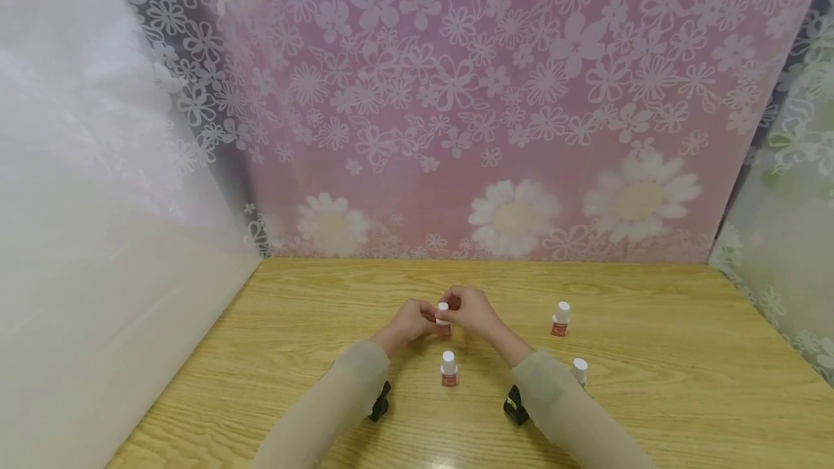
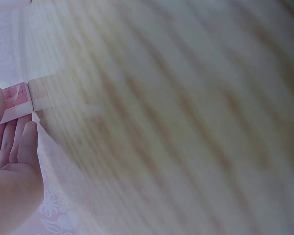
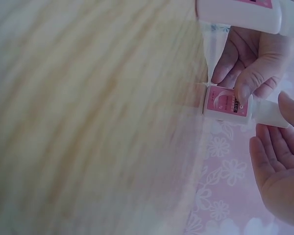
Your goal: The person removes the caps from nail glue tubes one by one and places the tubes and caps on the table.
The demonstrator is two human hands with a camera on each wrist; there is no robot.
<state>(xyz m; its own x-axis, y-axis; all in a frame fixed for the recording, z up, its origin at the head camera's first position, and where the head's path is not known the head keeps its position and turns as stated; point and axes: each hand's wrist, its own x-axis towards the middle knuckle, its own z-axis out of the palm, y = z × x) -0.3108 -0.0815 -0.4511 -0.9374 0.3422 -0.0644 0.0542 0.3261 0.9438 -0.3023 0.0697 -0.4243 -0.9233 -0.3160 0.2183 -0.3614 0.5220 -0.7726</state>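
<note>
A small white bottle (image 1: 446,329) with a red label and white cap stands upright on the table between the hands. My left hand (image 1: 409,320) grips its body from the left, the thumb lying across the label in the right wrist view. From the right, my right hand (image 1: 474,311) pinches the white cap (image 3: 270,113) between thumb and fingers. The left wrist view catches only the lower labelled part of the bottle (image 2: 15,98) beside the left hand. A similar bottle (image 1: 449,370) stands in front of the hands, apart from both.
Another such bottle (image 1: 561,319) stands at the back right. A further one (image 1: 579,368) is partly hidden by the right sleeve (image 1: 573,411). Black devices (image 1: 381,402) show by both forearms. The wooden table (image 1: 313,295) ends at a pink flowered curtain (image 1: 417,129); pale sheets flank it.
</note>
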